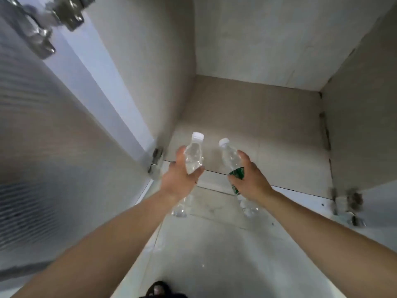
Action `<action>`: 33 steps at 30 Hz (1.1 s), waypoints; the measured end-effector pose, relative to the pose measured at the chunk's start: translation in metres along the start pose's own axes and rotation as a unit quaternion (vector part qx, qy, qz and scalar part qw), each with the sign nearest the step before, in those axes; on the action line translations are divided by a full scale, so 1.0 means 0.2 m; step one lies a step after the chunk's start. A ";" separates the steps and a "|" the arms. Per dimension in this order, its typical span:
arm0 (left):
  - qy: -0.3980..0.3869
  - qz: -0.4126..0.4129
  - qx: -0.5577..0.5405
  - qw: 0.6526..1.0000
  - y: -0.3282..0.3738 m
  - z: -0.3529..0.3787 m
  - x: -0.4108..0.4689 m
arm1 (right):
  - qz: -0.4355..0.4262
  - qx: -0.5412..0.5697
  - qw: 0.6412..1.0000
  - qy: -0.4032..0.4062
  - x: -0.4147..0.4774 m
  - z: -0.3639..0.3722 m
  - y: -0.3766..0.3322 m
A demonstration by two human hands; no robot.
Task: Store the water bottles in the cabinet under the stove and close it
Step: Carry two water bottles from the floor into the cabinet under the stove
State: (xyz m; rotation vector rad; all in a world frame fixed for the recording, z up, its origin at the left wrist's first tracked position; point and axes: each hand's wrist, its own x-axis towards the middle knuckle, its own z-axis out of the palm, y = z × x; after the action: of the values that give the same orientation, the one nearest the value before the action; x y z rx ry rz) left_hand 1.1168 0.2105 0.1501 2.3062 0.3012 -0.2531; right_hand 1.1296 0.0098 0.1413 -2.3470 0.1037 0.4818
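The open cabinet floor [257, 117] is seen toward twelve o'clock, and over its front edge an unlabelled bottle [193, 158] is gripped by the left hand [182, 175] and a green-labelled bottle [231, 160] by the right hand [251, 179], caps aimed inward, seemingly for sliding both in together.

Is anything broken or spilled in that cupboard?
Nothing spilled. Dark patchy marks run along the seam where the cabinet floor meets the right wall, maybe grime or chipped edging. The bottle on the left has no label.

Beige cabinet bottom [257, 121]; pale tile floor [214, 250] adjoining, foot [158, 289] on it.
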 end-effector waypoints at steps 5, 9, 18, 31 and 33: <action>0.009 0.060 0.051 0.997 -0.25 0.27 0.25 | -0.033 -0.031 0.998 0.042 0.42 0.30 0.30; 0.032 0.102 0.109 0.988 -0.35 0.36 0.34 | -0.032 -0.054 0.992 0.105 0.59 0.45 0.40; 0.071 0.117 0.042 0.990 -0.35 0.29 0.47 | -0.017 -0.128 0.981 0.147 0.62 0.48 0.48; 0.065 0.216 -0.160 0.961 -0.20 0.24 0.96 | -0.012 -0.190 0.966 0.173 0.61 0.52 0.44; 0.075 0.221 -0.164 0.958 -0.19 0.25 1.01 | -0.015 -0.209 0.961 0.179 0.63 0.52 0.42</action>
State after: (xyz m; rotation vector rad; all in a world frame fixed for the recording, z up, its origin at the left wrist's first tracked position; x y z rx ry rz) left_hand 1.2936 0.2273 0.0340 1.9983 -0.0982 0.1863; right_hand 1.1959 0.0275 -0.0291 -2.8274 0.1464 0.0580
